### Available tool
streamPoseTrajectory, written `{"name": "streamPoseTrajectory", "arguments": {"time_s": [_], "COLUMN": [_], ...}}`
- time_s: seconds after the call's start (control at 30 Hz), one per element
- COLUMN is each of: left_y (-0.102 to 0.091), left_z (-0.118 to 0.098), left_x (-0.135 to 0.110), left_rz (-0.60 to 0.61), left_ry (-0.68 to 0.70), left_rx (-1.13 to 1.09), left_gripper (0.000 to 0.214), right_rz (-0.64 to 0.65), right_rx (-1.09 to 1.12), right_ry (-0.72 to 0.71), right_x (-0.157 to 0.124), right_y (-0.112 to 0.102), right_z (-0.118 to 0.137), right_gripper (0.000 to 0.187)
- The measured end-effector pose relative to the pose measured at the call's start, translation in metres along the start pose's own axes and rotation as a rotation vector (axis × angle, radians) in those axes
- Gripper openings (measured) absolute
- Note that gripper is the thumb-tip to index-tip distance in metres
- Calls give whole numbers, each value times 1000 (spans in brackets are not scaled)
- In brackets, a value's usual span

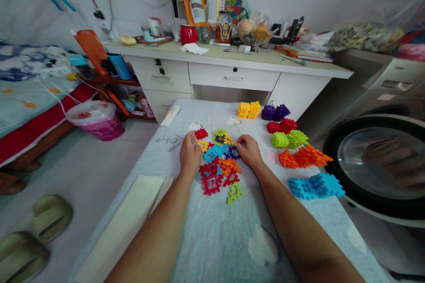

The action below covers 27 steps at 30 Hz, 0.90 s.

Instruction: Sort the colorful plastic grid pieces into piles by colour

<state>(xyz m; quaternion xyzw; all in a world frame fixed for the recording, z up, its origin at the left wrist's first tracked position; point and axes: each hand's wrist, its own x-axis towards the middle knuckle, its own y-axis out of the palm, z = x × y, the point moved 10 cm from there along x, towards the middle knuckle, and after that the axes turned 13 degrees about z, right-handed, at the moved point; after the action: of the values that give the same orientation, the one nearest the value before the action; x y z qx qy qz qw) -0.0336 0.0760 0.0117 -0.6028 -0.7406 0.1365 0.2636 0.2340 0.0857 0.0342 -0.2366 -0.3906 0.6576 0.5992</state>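
Note:
My left hand [190, 154] rests at the left edge of a loose pile of plastic interlocking pieces, its fingers curled. Beside its fingertips lie a red toothed disc [201, 134] and a yellow triangular piece [202, 146]. Across the pile, my right hand [249, 150] is closed, fingertips close to a yellow piece [229, 139] and a dark purple piece [233, 153]. What either hand grips, if anything, is too small to make out. Between them are blue pieces [212, 154], with orange pieces [229, 167], a red square piece [211, 184] and a green piece [234, 193] nearer me.
Along the cloth-covered table's [219, 239] right side stand sorted stacks: yellow [249, 110], purple [275, 112], red [281, 126], green [289, 139], orange [304, 157] and blue [316, 186]. A white remote [170, 116] lies far left. A washing machine [375, 93] stands right.

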Motion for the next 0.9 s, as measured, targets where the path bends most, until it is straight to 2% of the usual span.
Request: {"name": "streamPoseTrajectory", "arguments": {"time_s": [0.27, 0.5, 0.67, 0.77, 0.9], "left_y": [1, 2, 1, 2, 1], "left_z": [0, 2, 1, 2, 0], "left_x": [0, 0, 1, 1, 0], "left_rz": [16, 31, 12, 27, 26], "left_ry": [-35, -42, -41, -44, -52], "left_rx": [-7, -21, -31, -35, -50], "left_gripper": [54, 56, 59, 57, 58], "right_rz": [114, 32, -40, -170, -366], "right_rx": [-180, 24, 195, 238, 162], "right_ry": [91, 90, 145, 201, 332], "right_x": [5, 7, 24, 46, 78], "right_y": [13, -1, -30, -64, -113], "right_z": [-4, -13, -31, -46, -74], "right_gripper": [18, 13, 18, 19, 17]}}
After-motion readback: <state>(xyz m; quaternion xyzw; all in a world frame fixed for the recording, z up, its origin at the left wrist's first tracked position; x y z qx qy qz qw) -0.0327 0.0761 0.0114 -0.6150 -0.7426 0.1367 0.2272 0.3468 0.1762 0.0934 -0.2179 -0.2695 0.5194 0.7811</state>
